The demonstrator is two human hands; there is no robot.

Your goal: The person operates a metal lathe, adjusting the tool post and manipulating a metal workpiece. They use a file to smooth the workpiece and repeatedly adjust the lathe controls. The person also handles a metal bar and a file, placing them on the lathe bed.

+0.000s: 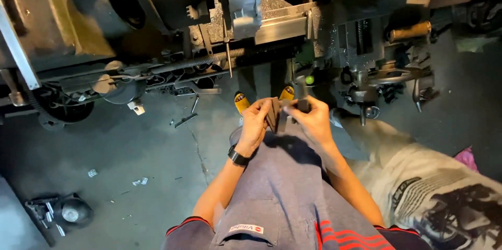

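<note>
My left hand (254, 123) holds a dark flat metal piece (273, 114) in front of my body. A black watch sits on that wrist. My right hand (312, 119) grips a dark narrow metal tool (302, 93) that sticks up from the fist, and its fingertips touch the flat piece too. Both hands meet above my grey work shirt, over my yellow-toed shoes (241, 102).
A large lathe (272, 25) spans the top, with a handwheel (389, 76) and a wooden-handled lever (410, 31) at right. A white printed sack (444, 192) lies at lower right. Small metal parts (57, 211) and scraps lie on the grey concrete floor at left.
</note>
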